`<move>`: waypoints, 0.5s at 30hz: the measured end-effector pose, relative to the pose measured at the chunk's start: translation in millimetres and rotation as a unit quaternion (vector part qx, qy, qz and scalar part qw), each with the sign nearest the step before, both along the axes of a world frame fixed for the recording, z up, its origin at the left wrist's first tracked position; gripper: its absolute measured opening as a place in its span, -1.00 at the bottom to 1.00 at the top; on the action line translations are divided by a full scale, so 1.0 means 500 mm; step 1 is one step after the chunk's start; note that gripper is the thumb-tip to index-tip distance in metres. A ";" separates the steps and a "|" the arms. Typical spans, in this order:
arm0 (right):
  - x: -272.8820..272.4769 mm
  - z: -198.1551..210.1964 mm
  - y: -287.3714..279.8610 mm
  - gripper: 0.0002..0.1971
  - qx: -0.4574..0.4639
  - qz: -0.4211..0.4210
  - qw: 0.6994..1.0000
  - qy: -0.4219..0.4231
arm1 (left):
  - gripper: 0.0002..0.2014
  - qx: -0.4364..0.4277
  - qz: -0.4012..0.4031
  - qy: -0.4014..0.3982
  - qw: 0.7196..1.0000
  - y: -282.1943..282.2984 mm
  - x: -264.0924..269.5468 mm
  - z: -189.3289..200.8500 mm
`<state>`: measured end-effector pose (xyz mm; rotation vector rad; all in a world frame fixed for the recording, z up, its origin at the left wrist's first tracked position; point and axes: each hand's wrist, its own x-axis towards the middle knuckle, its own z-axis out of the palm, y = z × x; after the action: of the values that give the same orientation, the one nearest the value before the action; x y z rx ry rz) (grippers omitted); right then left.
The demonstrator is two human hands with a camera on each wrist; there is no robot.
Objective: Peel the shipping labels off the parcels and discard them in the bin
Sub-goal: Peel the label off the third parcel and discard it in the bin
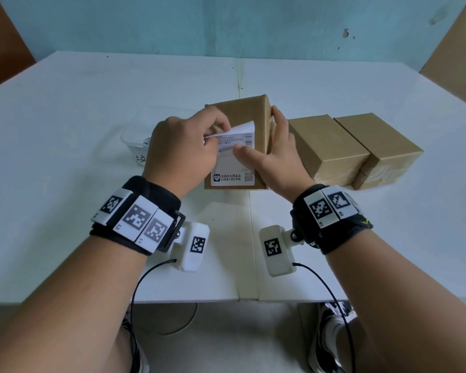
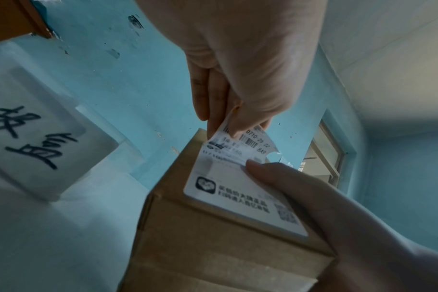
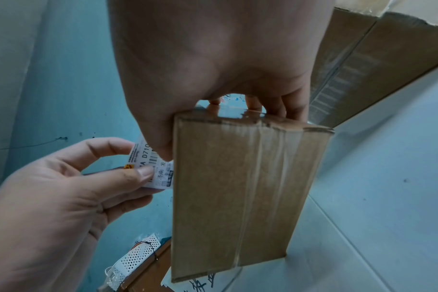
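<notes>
A brown cardboard parcel point(image 1: 242, 117) stands tilted up on the white table point(image 1: 65, 130), its white shipping label point(image 1: 233, 168) facing me. My left hand point(image 1: 213, 135) pinches the label's peeled-back top edge between thumb and fingers. My right hand point(image 1: 267, 135) grips the parcel, thumb pressing on the label and fingers wrapped round the far side. The left wrist view shows the curled label point(image 2: 238, 187) lifted off the parcel point(image 2: 200, 237) at its top. The right wrist view shows the parcel's taped side point(image 3: 238, 187). The clear bin point(image 1: 137, 130) sits left of the parcel.
Two more brown parcels point(image 1: 326, 149) point(image 1: 382, 149) stand side by side right of the held one. The bin point(image 2: 33, 138) carries black handwriting. Brown boards flank the table at both far corners, with a blue wall behind. Cables hang from my wrist cameras over the near table edge.
</notes>
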<state>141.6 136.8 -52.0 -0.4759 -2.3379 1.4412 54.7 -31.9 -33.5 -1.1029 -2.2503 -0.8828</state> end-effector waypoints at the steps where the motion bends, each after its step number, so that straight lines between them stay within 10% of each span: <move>1: 0.000 0.000 0.001 0.16 0.001 0.000 1.000 -0.001 | -0.86 -0.005 0.000 0.003 1.000 0.000 0.002 0.000; 8: 0.003 0.003 0.005 0.04 0.007 -0.001 1.000 -0.006 | -0.80 0.007 0.004 0.003 1.000 0.005 0.015 0.007; 15: 0.001 -0.001 -0.005 0.07 0.005 0.010 1.000 -0.005 | -0.08 0.042 0.049 -0.105 0.992 0.022 0.026 -0.003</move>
<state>142.0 134.4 -52.4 -0.4592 -2.3629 1.4396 68.0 -20.7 -35.1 -0.8900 -2.3886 -1.0865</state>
